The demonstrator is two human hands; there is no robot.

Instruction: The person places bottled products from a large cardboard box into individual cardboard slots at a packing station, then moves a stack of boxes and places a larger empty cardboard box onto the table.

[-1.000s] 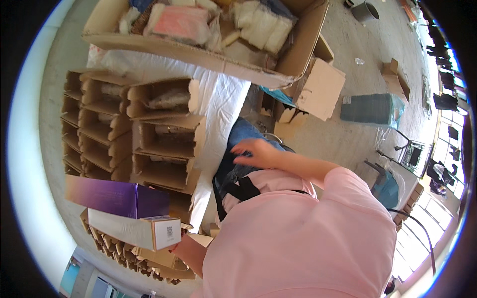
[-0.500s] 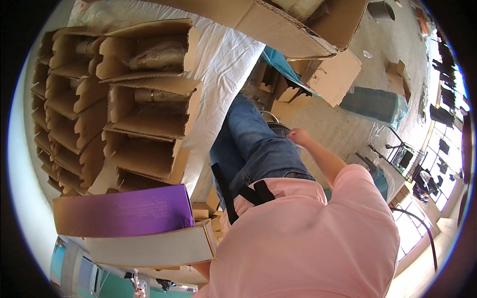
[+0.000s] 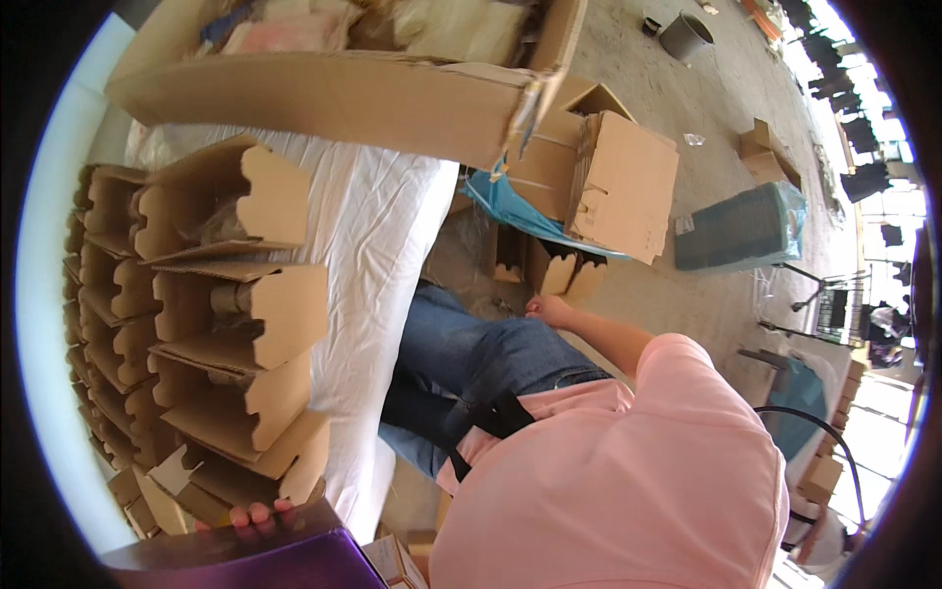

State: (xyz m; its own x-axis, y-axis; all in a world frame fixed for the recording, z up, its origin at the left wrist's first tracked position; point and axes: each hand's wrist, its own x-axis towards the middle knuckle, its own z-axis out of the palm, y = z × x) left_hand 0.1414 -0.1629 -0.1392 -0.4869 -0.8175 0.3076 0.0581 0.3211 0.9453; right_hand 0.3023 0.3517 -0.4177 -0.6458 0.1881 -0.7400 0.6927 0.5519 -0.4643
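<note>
Gripping the glossy purple rectangular carton (image 3: 245,562) at the bottom edge of the view, the left hand (image 3: 257,514) shows only its fingertips curled over the carton's top rim; half a second ago more of this carton was in view, and the plain brown box that lay under it is now nearly out of sight. Just above it stand the rows of open brown corrugated cardboard boxes (image 3: 221,324) on the white cloth-covered tabletop (image 3: 378,236), filling much the same left side as before. Further right, the right hand (image 3: 549,310) has reached farther out past the blue-jeaned knee and now rests near the small folded brown cardboard pieces (image 3: 549,270) on the concrete floor (image 3: 706,118); whether its fingers are closed on anything I cannot tell.
</note>
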